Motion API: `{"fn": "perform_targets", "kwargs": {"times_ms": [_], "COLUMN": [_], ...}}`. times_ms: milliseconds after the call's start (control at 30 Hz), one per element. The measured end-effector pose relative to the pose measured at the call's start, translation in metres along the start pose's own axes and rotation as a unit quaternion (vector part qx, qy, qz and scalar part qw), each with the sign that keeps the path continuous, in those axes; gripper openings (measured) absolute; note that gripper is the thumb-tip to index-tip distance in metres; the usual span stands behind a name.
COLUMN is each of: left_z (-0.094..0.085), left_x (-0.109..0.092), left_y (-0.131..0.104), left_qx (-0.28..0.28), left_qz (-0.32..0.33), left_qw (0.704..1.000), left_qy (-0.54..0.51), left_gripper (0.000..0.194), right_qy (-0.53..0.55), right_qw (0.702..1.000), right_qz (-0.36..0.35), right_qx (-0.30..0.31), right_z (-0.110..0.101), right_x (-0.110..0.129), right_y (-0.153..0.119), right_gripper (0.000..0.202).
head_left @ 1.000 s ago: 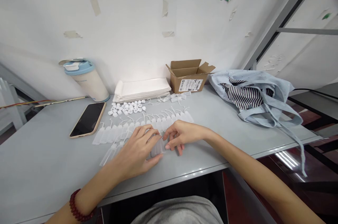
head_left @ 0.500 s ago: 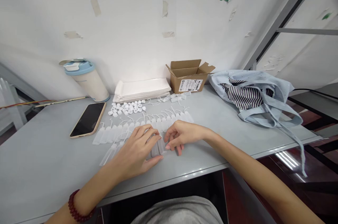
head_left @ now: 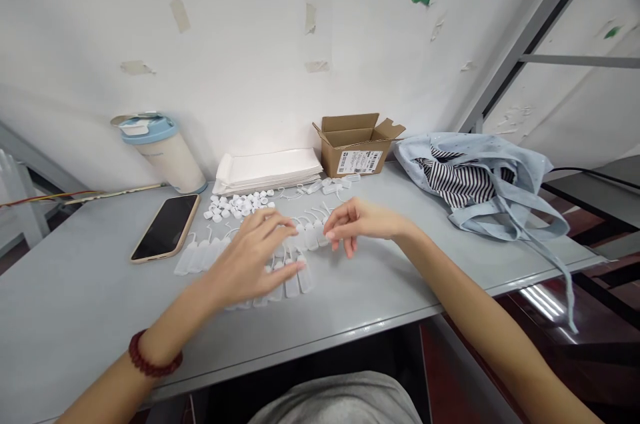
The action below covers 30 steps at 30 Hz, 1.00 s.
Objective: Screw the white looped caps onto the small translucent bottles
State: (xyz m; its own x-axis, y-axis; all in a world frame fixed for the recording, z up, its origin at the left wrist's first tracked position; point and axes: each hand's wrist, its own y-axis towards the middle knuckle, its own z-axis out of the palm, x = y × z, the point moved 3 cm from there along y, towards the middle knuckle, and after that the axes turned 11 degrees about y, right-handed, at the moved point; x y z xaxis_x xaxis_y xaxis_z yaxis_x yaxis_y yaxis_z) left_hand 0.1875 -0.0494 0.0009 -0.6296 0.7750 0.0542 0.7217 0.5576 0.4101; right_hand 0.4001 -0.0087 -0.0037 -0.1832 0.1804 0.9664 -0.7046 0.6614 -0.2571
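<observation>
Small translucent plastic bottles with thin bent spouts (head_left: pixel 311 236) lie side by side in a long row across the grey table. A shorter row of the same bottles (head_left: pixel 292 285) lies nearer the front edge, its left part covered by my left hand. My left hand (head_left: pixel 255 252) hovers over both rows, fingers stretched and thumb apart, holding nothing that I can see. At the right end of the long row is my right hand (head_left: pixel 354 227), its fingers loosely bent and apart, close to or touching the end bottles. White caps (head_left: pixel 240 204) lie in a loose pile behind the rows.
A phone (head_left: pixel 166 227) and a tumbler (head_left: pixel 167 154) stand to the left. Behind are a stack of white sheets (head_left: pixel 270 169), an open cardboard box (head_left: pixel 357 144) and several loose bottles (head_left: pixel 333 185). A blue cloth bag (head_left: pixel 480 177) lies at the right.
Both hands have moved away from the near row toward the long row. My right hand has gone up and right to that row's end; more of the near row's right end shows.
</observation>
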Motion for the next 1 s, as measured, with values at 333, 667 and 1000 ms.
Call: {"fn": "perform_targets", "kwargs": {"times_ms": [333,667,1000], "left_z": [0.04,0.06,0.075], "left_x": [0.091,0.084,0.09], "left_y": [0.054,0.094,0.111], "left_qx": [0.037,0.124,0.145], "left_qz": [-0.102,-0.038,-0.075], "left_qw": [0.993,0.977,0.976], "left_qy": [0.037,0.168,0.141], "left_gripper": [0.028,0.03,0.023], "right_qy": [-0.221,-0.471,-0.495], "right_qw": [0.863,0.778,0.771], "right_qz": [-0.158,-0.136,-0.16], "right_qx": [-0.425,-0.392,-0.367], "right_z": [-0.094,-0.126,-0.12], "right_x": [-0.01,-0.043,-0.047], "right_y": [-0.006,0.02,0.026], "right_gripper": [0.015,0.03,0.038]}}
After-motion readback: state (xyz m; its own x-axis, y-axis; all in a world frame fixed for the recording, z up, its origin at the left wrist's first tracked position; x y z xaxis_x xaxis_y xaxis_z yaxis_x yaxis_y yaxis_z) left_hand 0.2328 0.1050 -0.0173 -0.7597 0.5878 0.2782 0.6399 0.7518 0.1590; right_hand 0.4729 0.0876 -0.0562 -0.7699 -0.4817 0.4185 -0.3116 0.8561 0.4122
